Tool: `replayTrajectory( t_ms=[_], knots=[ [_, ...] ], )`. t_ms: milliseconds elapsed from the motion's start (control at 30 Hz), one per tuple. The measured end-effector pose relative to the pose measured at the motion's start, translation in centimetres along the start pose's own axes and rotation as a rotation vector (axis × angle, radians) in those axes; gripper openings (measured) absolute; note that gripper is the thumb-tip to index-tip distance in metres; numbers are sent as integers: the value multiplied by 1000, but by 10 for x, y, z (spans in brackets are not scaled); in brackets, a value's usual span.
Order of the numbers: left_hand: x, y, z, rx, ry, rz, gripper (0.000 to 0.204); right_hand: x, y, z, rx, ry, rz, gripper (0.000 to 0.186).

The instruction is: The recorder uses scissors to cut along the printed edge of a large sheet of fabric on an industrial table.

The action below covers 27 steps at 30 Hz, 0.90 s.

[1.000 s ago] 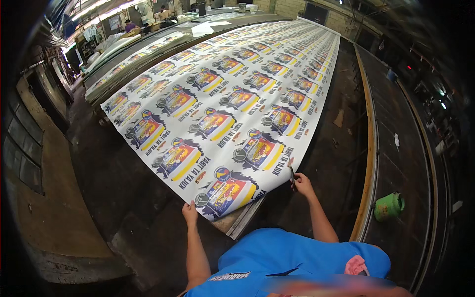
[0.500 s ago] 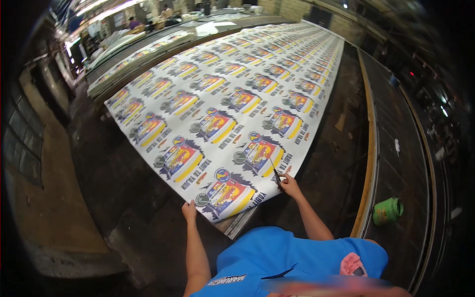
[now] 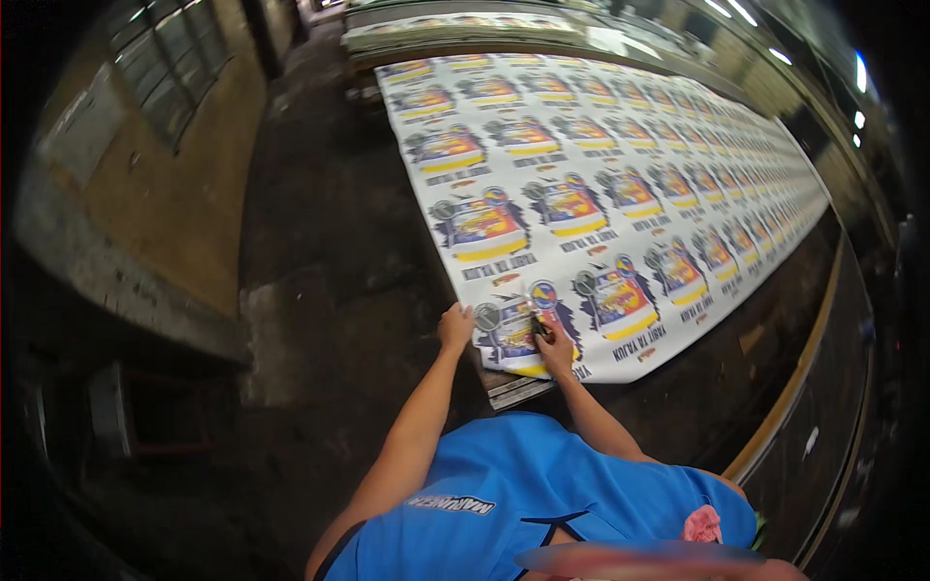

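Observation:
A long white sheet of printed fabric, repeating a colourful yellow, red and purple design, lies over a long table. At its near left edge, my left hand is closed on the border of the fabric. My right hand grips dark-handled scissors over the print at the near corner. Their thin blades point away from me and blur against the design. Only a short gap of fabric separates the two hands.
The table's near end juts out beneath the fabric. A second table with stacked printed sheets stands beyond. Dark floor and a wall lie to the left; a long ledge runs along the right.
The view has swung left, so the fabric now stretches toward the upper right. My right hand has brought the scissors leftward across the fabric, closer to my left hand.

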State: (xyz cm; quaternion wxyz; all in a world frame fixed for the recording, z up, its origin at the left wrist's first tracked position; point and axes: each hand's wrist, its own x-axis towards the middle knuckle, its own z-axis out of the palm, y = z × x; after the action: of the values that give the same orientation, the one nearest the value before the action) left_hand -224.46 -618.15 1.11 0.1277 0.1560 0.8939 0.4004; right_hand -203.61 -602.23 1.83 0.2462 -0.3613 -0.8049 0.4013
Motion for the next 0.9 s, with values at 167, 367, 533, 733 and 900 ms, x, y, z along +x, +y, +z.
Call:
replayTrajectory(
  t_ms=[167, 367, 533, 733, 900],
  knots=[
    [-3, 6, -3, -19, 3, -9, 31, 5, 3, -4, 100, -99, 46, 33],
    [-5, -7, -7, -51, -5, -15, 31, 2, -8, 0, 116, -144, 86, 29],
    [1, 4, -3, -75, -30, 1, 32, 14, 17, -3, 147, -128, 83, 29],
    [-3, -10, 0, -97, -27, 21, 32, 12, 14, -5, 95, -138, 79, 28],
    [2, -12, 4, -94, -25, 65, 33, 12, 18, -6, -11, -54, 8, 27]
  ],
)
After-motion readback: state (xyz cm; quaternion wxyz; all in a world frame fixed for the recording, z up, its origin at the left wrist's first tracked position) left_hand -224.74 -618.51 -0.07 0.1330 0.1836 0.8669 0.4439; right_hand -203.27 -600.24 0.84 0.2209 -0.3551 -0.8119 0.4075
